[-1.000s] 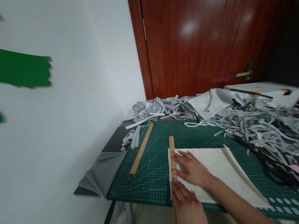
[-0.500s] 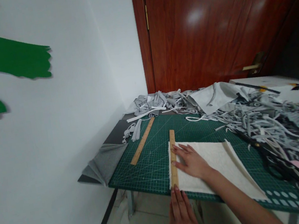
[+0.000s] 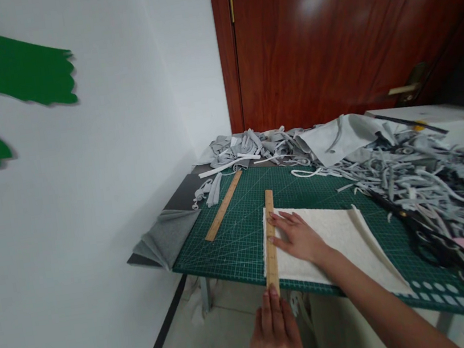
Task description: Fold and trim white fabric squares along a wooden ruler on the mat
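Note:
A wooden ruler [image 3: 272, 262] lies along the left edge of a cream cloth [image 3: 339, 239] on a green cutting mat [image 3: 235, 257]. My right hand [image 3: 300, 238] is spread flat, its fingertips on the ruler and its palm over the cloth. At the near end of the ruler, just beyond the mat's front edge, my left hand [image 3: 275, 329] has its fingers together over the wood and grips it; the thumb's underside is hidden. The cloth's right side is folded or curled up. A second wooden ruler [image 3: 224, 205] lies apart, farther left.
Black scissors [image 3: 426, 239] lie on the right beside a heap of grey fabric strips [image 3: 417, 171]. More scraps [image 3: 249, 145] are piled at the back, near a white box [image 3: 443, 115]. Folded grey cloth [image 3: 169, 234] sits at the left corner, by the wall.
My left hand has shifted back toward me, its fingertips now past the table's front edge, baring more of the ruler. My right hand stays put. The view has tilted down slightly.

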Demonstrator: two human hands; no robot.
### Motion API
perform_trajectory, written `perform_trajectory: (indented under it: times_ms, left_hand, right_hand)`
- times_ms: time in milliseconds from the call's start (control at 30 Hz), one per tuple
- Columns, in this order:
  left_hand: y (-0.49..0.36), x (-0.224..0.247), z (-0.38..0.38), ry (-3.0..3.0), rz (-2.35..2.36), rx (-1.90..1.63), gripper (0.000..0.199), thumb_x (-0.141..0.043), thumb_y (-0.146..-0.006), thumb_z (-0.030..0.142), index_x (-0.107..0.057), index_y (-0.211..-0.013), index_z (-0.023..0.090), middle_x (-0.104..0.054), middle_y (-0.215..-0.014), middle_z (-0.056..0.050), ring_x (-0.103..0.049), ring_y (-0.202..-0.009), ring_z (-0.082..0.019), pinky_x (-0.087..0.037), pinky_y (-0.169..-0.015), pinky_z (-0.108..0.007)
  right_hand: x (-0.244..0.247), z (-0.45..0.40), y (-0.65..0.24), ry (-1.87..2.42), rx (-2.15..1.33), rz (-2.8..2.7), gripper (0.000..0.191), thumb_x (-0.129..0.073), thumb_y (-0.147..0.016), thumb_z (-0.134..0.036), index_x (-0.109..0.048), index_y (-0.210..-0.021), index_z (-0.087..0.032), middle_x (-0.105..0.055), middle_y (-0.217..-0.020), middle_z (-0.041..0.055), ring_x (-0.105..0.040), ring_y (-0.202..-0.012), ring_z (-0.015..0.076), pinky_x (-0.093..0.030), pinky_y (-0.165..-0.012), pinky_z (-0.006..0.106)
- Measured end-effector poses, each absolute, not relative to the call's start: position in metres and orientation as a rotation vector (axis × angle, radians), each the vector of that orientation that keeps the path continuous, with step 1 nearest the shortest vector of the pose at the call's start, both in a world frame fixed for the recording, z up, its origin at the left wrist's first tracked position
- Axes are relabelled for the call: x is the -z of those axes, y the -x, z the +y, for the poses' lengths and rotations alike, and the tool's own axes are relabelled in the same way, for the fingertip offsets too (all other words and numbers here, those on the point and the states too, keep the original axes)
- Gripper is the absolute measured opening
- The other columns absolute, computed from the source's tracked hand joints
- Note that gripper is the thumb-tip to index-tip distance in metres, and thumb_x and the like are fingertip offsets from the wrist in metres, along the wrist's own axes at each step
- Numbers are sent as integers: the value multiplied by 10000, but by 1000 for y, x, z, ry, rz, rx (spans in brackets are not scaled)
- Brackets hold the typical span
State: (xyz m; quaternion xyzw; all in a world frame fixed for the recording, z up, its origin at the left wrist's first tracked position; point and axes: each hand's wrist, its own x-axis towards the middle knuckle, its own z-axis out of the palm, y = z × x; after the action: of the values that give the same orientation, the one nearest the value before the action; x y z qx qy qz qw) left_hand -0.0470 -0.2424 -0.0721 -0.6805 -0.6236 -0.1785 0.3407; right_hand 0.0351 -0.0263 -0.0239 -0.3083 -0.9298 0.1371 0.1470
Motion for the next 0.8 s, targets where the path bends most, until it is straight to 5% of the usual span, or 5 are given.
perform_trajectory:
  times_ms: [800]
  left_hand:
    - [58,76,-239,1775,-1527,485,253,-419,-875,227,-623,-981,122,-685,-1031,-118,-625,-989,-223,-448,-873,-309]
  right_hand:
    - [22,-27,-34,893,-393,-2680,558,-397,-886,-541,-456,-1341,-224,-405,-1450,52,-290,-1352,277,-201,-1099,484]
